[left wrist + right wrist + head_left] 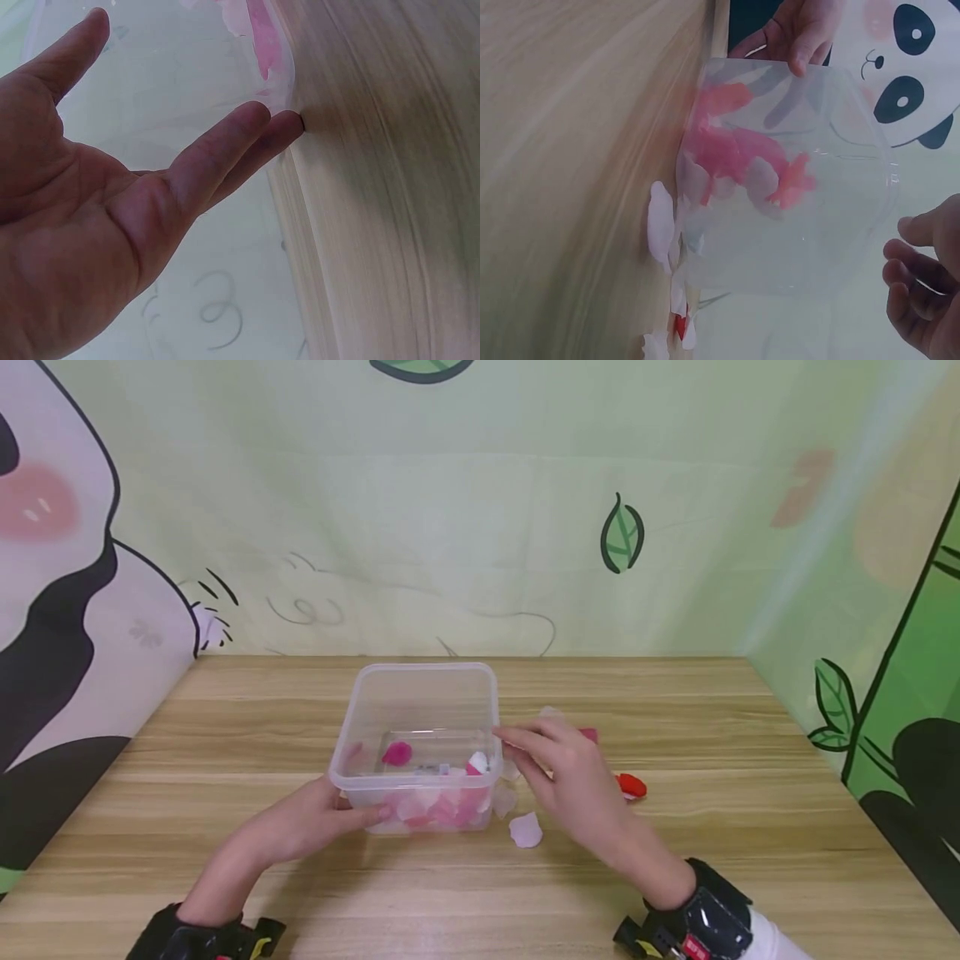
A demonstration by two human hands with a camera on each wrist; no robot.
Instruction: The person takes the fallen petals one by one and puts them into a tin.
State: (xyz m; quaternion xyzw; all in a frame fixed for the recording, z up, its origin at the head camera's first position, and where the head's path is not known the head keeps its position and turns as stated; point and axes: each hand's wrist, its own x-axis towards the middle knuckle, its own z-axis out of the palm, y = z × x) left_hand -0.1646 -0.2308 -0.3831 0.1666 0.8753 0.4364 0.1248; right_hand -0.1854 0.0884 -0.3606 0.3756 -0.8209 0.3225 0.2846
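Observation:
A clear plastic box [420, 782] stands on the wooden table, with pink and white petals [442, 808] inside and a deep pink petal [397, 753] among them. At its left front corner is my left hand [296, 822], the thumb lying along the front wall. The left wrist view shows that hand's fingers [217, 154] straight and spread apart from the thumb, up against the box. My right hand [577, 772] is at the box's right rim, fingertips right beside it. In the right wrist view its fingers [911, 262] bend loosely, with nothing visible between them.
Right of the box lie loose petals: a pale one [526, 830] near the front and a red one [632, 786] beyond my right hand. Several others are partly hidden by that hand. A printed cloth backdrop [450, 527] rises behind the table's far edge.

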